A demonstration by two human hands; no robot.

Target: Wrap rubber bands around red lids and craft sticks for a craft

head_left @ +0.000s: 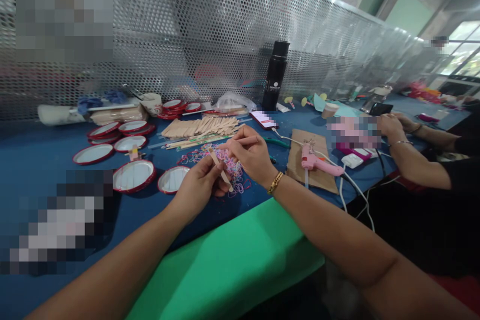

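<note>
My left hand (pixel 200 180) is closed around a flat wooden craft stick (pixel 222 169), which slants between thumb and fingers. My right hand (pixel 250 152), with a gold bracelet at the wrist, is pinched close to the stick's upper end. What its fingertips hold, if anything, is too small to make out. Beneath both hands lies a loose heap of small coloured rubber bands (pixel 237 172). Behind it is a pile of craft sticks (pixel 202 127). Left of my left hand sit red-rimmed round lids (pixel 134 176), white inside.
A black bottle (pixel 275 76) stands by the perforated metal screen (pixel 225 25). Beside a lit phone (pixel 263 119), a pink glue gun (pixel 317 161) rests on cardboard (pixel 296 142), its cables trailing right. Another person's hands (pixel 393 125) work at the far right. Green fabric (pixel 225 255) covers the near edge.
</note>
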